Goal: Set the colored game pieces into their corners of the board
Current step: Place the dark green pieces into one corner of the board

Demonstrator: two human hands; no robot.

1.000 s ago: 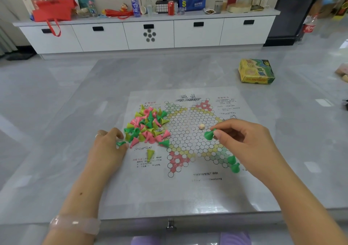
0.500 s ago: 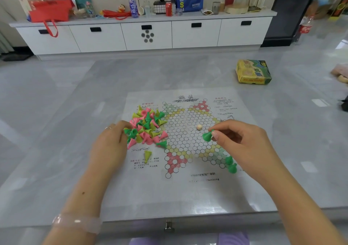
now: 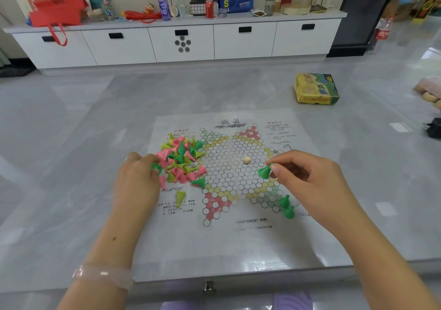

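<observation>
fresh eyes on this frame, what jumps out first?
The heap of pink, yellow and green cone pieces on the left part of the star-patterned board, with the left hand at its edge. Next, the right hand pinching a green piece over the board's right side, above two green pieces standing in the lower-right corner.

Head-worn view, forward-down, close over board (image 3: 229,214)

Mixed cone pieces (image 3: 182,160) heaped left on star board (image 3: 235,173); two green (image 3: 287,206) upright bottom-right.
</observation>
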